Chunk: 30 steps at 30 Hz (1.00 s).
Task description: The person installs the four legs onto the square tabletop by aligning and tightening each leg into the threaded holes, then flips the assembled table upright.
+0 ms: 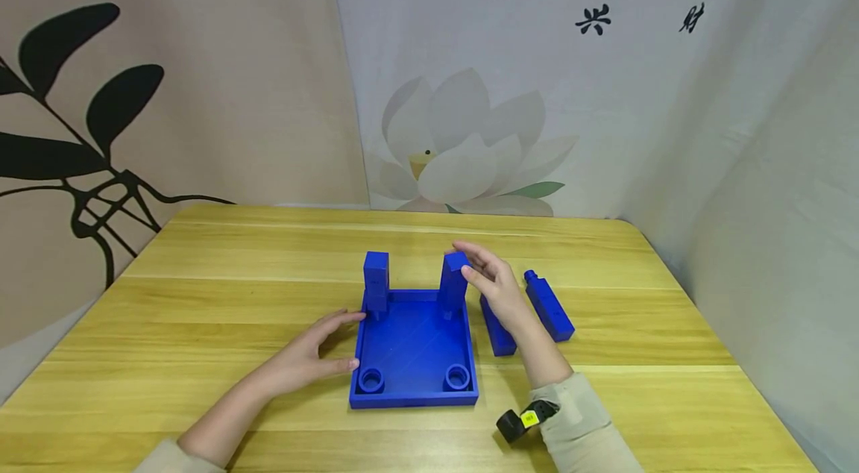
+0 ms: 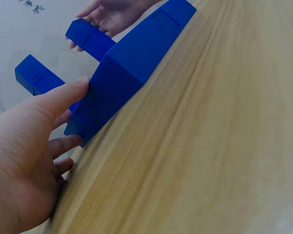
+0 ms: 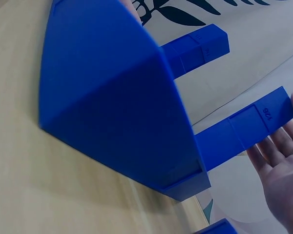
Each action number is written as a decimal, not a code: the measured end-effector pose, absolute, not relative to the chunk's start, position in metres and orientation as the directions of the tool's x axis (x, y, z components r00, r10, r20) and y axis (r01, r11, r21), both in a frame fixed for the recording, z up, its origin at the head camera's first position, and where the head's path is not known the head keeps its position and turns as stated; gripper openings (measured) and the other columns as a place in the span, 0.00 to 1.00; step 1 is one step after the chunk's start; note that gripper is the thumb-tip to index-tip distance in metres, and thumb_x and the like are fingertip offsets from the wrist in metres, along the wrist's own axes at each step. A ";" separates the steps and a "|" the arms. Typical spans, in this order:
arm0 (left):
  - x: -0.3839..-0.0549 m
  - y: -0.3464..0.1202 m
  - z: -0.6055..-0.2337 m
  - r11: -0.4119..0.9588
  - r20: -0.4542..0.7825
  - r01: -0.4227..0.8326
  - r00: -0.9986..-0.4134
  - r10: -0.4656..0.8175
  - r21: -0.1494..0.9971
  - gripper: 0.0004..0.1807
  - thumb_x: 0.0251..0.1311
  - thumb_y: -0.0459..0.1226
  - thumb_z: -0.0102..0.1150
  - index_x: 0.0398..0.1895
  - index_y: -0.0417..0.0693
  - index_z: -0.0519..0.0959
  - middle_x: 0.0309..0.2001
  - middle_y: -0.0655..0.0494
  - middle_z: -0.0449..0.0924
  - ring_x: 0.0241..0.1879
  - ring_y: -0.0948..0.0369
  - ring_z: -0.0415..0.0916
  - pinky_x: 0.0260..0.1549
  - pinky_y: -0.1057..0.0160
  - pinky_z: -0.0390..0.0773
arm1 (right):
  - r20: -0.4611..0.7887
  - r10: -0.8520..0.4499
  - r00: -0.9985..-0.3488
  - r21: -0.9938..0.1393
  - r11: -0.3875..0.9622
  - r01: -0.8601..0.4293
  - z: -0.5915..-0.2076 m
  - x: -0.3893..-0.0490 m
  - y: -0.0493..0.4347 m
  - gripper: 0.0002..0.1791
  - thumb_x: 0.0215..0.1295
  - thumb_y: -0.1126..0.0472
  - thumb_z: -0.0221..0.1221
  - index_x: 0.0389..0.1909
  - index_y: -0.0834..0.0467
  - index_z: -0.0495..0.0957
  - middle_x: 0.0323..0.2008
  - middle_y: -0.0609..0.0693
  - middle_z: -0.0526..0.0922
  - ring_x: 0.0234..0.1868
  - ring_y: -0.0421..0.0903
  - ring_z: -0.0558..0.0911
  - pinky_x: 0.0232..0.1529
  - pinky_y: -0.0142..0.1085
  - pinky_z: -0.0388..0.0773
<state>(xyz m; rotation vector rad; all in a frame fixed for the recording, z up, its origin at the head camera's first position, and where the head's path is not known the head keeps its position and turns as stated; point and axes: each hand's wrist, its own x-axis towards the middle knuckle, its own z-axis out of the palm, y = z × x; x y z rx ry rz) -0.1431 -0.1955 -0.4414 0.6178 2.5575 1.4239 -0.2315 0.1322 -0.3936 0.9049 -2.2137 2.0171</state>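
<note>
A shallow blue tray [image 1: 417, 350] lies on the table, a post rising from each far corner. My right hand [image 1: 498, 290] holds the upper end of the right post [image 1: 453, 283], thumb on the near side and fingers behind. In the right wrist view, this square post [image 3: 246, 129] has a recessed panel on its side. The left post [image 1: 376, 280] stands free of both hands. With thumb and fingertips apart, my left hand [image 1: 302, 357] touches the tray's left wall. Round sockets sit in the near corners, left [image 1: 371, 387] and right [image 1: 457, 387].
Two more blue posts lie right of the tray: one [image 1: 498, 331] under my right wrist, and another [image 1: 550, 309] farther right with a round peg end. The wooden table [image 1: 221, 279] ends at a fabric backdrop [image 1: 268, 85]. A black strap device [image 1: 520, 421] sits at my right cuff.
</note>
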 end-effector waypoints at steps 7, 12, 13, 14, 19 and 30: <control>-0.143 -0.195 -0.441 0.472 0.064 0.278 -0.906 0.419 0.837 0.38 0.57 0.49 0.66 0.70 0.54 0.64 0.71 0.39 0.54 0.69 0.36 0.44 0.59 0.30 0.50 | 0.368 -0.391 -0.844 -0.914 0.015 -0.406 -0.393 -0.231 0.133 0.21 0.71 0.63 0.51 0.62 0.64 0.71 0.58 0.59 0.75 0.60 0.50 0.72 0.57 0.35 0.69; -0.142 -0.195 -0.440 0.476 0.057 0.271 -0.907 0.417 0.837 0.38 0.57 0.50 0.66 0.70 0.54 0.63 0.71 0.37 0.52 0.69 0.36 0.44 0.59 0.29 0.50 | 0.360 -0.382 -0.851 -0.918 0.020 -0.397 -0.393 -0.231 0.134 0.19 0.71 0.64 0.52 0.61 0.65 0.71 0.59 0.58 0.75 0.60 0.49 0.72 0.58 0.36 0.68; -0.142 -0.195 -0.440 0.477 0.056 0.271 -0.908 0.416 0.836 0.39 0.57 0.50 0.66 0.70 0.54 0.63 0.71 0.37 0.52 0.69 0.36 0.44 0.59 0.29 0.50 | 0.355 -0.380 -0.854 -0.920 0.021 -0.392 -0.393 -0.231 0.134 0.19 0.71 0.64 0.52 0.61 0.65 0.71 0.59 0.59 0.74 0.60 0.49 0.71 0.58 0.36 0.68; -0.142 -0.195 -0.440 0.478 0.057 0.271 -0.908 0.416 0.835 0.39 0.57 0.50 0.66 0.70 0.53 0.63 0.71 0.37 0.52 0.69 0.36 0.44 0.58 0.29 0.50 | 0.351 -0.377 -0.857 -0.922 0.020 -0.386 -0.393 -0.231 0.134 0.19 0.71 0.65 0.53 0.60 0.65 0.71 0.59 0.60 0.74 0.60 0.49 0.71 0.59 0.36 0.67; -0.141 -0.194 -0.438 0.485 0.058 0.274 -0.909 0.414 0.831 0.39 0.57 0.50 0.66 0.70 0.54 0.63 0.71 0.35 0.51 0.69 0.35 0.44 0.58 0.28 0.49 | 0.332 -0.360 -0.872 -0.932 0.018 -0.362 -0.394 -0.232 0.134 0.19 0.70 0.68 0.53 0.60 0.68 0.71 0.58 0.63 0.74 0.57 0.49 0.72 0.58 0.36 0.68; -0.140 -0.193 -0.437 0.468 0.076 0.293 -0.900 0.428 0.834 0.38 0.57 0.48 0.66 0.69 0.51 0.64 0.70 0.37 0.54 0.69 0.34 0.45 0.58 0.29 0.50 | 0.325 -0.311 -0.893 -0.939 0.008 -0.345 -0.393 -0.229 0.131 0.18 0.65 0.67 0.59 0.54 0.66 0.74 0.43 0.58 0.79 0.45 0.47 0.77 0.50 0.36 0.73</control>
